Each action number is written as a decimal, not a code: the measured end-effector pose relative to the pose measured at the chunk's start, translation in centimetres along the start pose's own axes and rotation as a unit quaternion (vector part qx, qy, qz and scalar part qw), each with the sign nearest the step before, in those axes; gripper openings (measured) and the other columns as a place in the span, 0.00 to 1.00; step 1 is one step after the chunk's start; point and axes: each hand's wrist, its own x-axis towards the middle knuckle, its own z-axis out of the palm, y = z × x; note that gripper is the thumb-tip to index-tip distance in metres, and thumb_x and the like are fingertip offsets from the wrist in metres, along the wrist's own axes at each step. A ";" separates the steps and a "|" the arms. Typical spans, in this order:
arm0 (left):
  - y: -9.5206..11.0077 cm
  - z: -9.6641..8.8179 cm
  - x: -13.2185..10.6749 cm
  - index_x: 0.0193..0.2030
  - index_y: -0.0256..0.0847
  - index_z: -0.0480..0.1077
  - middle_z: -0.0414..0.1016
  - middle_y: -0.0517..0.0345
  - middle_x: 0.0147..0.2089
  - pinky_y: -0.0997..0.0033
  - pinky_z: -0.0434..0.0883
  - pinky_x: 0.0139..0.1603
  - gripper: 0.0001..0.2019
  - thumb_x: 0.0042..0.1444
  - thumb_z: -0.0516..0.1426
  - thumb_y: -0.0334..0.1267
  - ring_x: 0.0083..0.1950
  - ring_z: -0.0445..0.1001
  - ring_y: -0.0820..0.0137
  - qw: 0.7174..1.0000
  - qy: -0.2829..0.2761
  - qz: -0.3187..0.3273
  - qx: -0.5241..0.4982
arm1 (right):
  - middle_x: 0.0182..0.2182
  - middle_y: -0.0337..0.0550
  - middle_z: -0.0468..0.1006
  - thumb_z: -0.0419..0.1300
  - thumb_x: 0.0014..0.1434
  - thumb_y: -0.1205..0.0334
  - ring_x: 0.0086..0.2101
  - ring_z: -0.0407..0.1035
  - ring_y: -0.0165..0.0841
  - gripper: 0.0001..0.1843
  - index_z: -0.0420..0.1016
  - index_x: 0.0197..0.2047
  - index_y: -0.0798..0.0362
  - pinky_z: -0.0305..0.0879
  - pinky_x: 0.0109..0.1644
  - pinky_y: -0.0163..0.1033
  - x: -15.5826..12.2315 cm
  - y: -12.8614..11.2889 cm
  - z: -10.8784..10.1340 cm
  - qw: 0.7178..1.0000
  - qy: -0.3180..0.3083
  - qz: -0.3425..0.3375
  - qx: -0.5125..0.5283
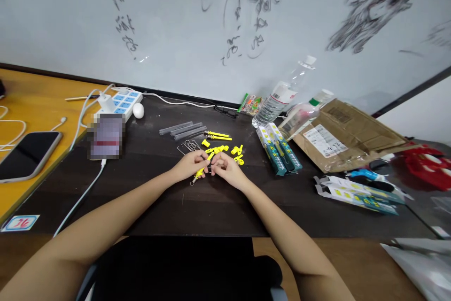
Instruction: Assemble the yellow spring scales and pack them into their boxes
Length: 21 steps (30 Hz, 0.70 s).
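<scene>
My left hand (189, 165) is closed around a slim yellow plastic part with a metal loop end (198, 175), which slants toward the table's front edge. Beside it, my right hand (228, 169) has its fingertips pinched together close to the part's upper end; what they grip is too small to make out. Just beyond my hands lie bent metal wire hooks (187, 145) and small yellow plastic pieces (238, 154). Farther back are clear plastic tubes (181, 128) and yellow rods with metal ends (217, 135).
On the right stand green-and-white boxes (280, 150), an opened box (359, 195), plastic bottles (276, 101) and a cardboard parcel (348, 132). Leftward are a power strip (127, 103), a charging device (106, 136) with its cable, and a phone (30, 155). A whiteboard (169, 33) rises behind.
</scene>
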 end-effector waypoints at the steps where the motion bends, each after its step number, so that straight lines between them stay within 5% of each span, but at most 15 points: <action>1: -0.1 0.0 0.0 0.35 0.37 0.65 0.75 0.55 0.25 0.73 0.72 0.23 0.15 0.51 0.61 0.47 0.22 0.74 0.71 1.000 -0.001 0.004 0.001 | 0.22 0.34 0.72 0.59 0.54 0.59 0.23 0.67 0.26 0.09 0.63 0.35 0.52 0.60 0.28 0.32 0.1 0.1 0.0 1.000 0.005 0.003 0.005; 12: 0.0 0.1 0.0 0.34 0.38 0.63 0.74 0.58 0.23 0.75 0.70 0.21 0.14 0.51 0.60 0.46 0.20 0.72 0.73 1.000 0.000 -0.009 0.015 | 0.28 0.40 0.76 0.60 0.55 0.50 0.21 0.67 0.25 0.15 0.67 0.36 0.53 0.61 0.18 0.28 0.4 0.4 -0.1 0.996 0.037 0.027 0.071; 21: 0.1 0.3 -0.1 0.34 0.38 0.64 0.55 0.70 0.16 0.82 0.51 0.14 0.18 0.58 0.49 0.53 0.14 0.52 0.81 0.998 -0.005 0.024 0.053 | 0.23 0.36 0.73 0.62 0.53 0.50 0.18 0.63 0.22 0.15 0.67 0.31 0.54 0.61 0.18 0.28 0.6 1.0 -0.3 0.996 0.074 0.004 0.053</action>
